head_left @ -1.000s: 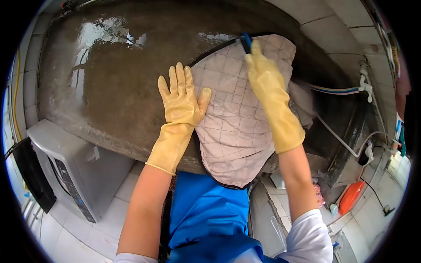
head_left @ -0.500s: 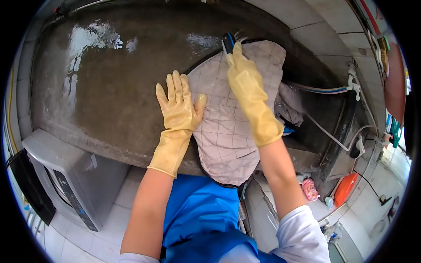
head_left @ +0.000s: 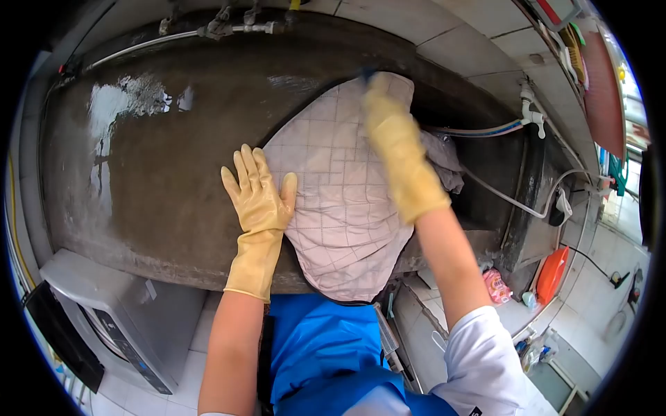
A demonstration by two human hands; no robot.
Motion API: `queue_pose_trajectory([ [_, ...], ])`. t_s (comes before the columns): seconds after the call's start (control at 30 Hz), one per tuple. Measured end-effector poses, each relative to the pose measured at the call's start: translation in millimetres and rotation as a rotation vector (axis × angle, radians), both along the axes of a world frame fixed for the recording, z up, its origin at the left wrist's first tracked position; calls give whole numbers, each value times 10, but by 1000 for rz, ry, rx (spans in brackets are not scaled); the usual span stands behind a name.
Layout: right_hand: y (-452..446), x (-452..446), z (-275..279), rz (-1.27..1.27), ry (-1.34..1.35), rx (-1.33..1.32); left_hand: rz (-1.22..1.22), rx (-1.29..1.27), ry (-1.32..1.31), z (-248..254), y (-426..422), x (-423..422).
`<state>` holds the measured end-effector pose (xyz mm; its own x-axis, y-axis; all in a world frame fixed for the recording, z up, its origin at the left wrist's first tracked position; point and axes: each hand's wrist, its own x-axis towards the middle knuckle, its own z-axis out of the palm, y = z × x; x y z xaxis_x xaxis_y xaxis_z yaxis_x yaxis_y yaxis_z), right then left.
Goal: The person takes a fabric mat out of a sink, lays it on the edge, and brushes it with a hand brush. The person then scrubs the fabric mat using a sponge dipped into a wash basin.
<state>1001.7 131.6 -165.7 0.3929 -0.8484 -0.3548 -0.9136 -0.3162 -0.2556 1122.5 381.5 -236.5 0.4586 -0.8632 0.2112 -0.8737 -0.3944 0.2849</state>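
A pale pinkish-grey quilted fabric piece (head_left: 333, 201) with a dark edge lies spread on the wet dark counter, its near end hanging over the front edge. In a yellow rubber glove, my left hand (head_left: 258, 194) rests flat with fingers spread, its thumb at the fabric's left edge. My right hand (head_left: 399, 142), gloved the same way and smeared by motion, is over the fabric's far part. It is closed around a dark-handled brush (head_left: 368, 73), blurred now; pale bristles showed earlier. The brush is at the fabric's far edge.
Bunched grey fabric (head_left: 442, 161) lies right of the quilted piece, in a dark recess. A hose (head_left: 479, 132) runs to a white tap (head_left: 531, 114) on the right wall. Metal pipes (head_left: 222, 29) line the back. A grey washing machine (head_left: 125, 305) stands front left.
The whole view has shifted, showing more of the back pipes. My right hand and brush have moved rightward relative to the fabric. My left hand keeps its place beside it.
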Motion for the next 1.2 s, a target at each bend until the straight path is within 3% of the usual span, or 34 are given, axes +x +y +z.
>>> queue_pose_trajectory([
  [0.07, -293, -245, -168, -223, -279, -5, -7, 2, -1, 17, 2, -1],
  [0.13, -112, -173, -59, -239, -334, -58, -4, 9, 1, 9, 3, -2],
  [0.33, 25, -365, -453, 579, -55, -592, -19, 84, -32, -20, 22, 23],
  [0.37, 30, -398, -542, 575, -60, -588, -18, 85, -40, -32, 29, 21],
  [0.5, -3, -550, -668, 388, -458, -658, -20, 74, -49, -8, 22, 12],
  [0.6, 444, -100, -400, 492, -219, -58, -28, 97, -63, 5, 28, 26],
  [0.7, -363, -702, -311, 140, -81, -255, -38, 92, -75, -46, 46, 29],
  [0.73, -673, -932, 7, -172, -124, -60, -38, 105, -81, -43, 53, 31],
  [0.77, -808, -1509, -519, -111, -192, -239, -39, 116, -89, -35, 45, 51],
  [0.83, -475, -1942, -640, -492, -263, -68, -32, 104, -102, -56, 7, 84],
  [0.97, 72, -2771, -2067, -423, -81, 248, -23, 145, -92, -15, 53, 43],
  [1.03, 259, -3039, -2914, -437, -32, 194, 5, 160, -73, 24, 47, 34],
  [1.2, 380, -3041, -3602, -481, -58, 193, 1, 117, -3, 48, 33, 31],
])
